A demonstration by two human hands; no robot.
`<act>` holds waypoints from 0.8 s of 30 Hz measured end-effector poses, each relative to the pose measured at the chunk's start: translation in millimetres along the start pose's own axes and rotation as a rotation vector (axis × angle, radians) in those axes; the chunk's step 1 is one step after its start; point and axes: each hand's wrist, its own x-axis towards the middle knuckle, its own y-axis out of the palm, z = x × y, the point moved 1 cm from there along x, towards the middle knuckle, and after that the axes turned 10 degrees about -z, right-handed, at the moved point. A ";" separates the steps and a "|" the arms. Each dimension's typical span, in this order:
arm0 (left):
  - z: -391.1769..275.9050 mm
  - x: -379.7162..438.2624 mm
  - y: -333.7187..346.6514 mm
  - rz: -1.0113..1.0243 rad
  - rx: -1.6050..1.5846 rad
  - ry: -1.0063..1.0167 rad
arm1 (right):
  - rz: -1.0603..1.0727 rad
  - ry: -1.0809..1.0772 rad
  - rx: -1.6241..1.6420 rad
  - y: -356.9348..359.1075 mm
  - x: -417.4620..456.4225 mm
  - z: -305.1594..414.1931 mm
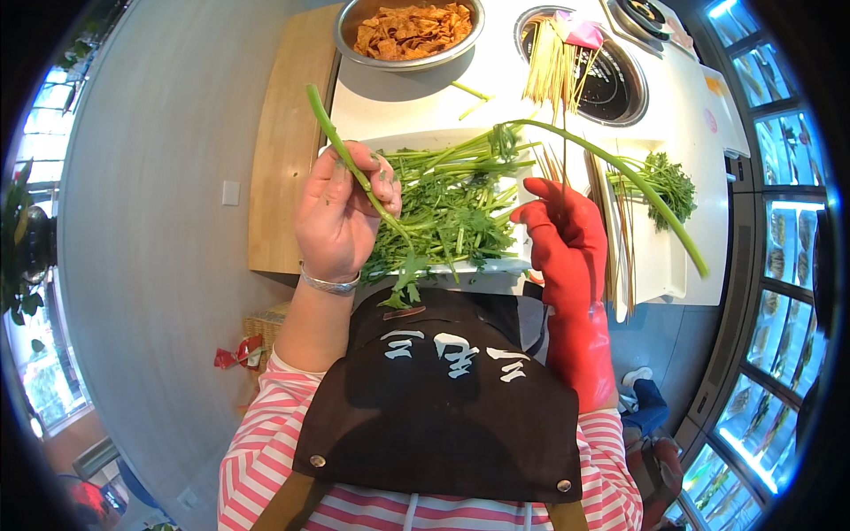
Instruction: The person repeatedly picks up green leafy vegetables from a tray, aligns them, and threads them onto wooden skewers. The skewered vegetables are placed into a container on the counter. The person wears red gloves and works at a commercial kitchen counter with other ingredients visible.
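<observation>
My bare left hand (348, 202) holds a green leafy stem (325, 123) between thumb and fingers, its leaves hanging down near my apron. On my right hand (564, 235) is a red rubber glove; its fingers are closed on a thin wooden skewer (564, 149) that points away from me. A long green stalk (637, 179) arches from near the skewer out to the right; whether it is attached to the skewer is unclear. Between and beyond my hands, a white tray (412, 141) holds a heap of leafy green stems (458, 229).
Beyond the tray stand a metal bowl of orange-brown pieces (412, 33) and a bundle of thin skewers (551, 63) over a round black cooktop (607, 86). At right, another white tray (674, 265) holds leafy greens (671, 189) beside more skewers (624, 245). A person's leg (647, 405) shows lower right.
</observation>
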 end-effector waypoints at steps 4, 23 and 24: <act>5.4 -4.4 14.4 -0.068 0.154 0.028 | 0.061 0.037 0.032 8.4 -13.1 25.2; 12.0 -6.8 11.3 -0.020 0.026 0.020 | 0.172 -0.119 0.038 22.5 -14.9 17.6; 12.3 -7.1 11.9 0.009 0.038 0.021 | 0.191 -0.091 0.042 24.9 -14.9 19.6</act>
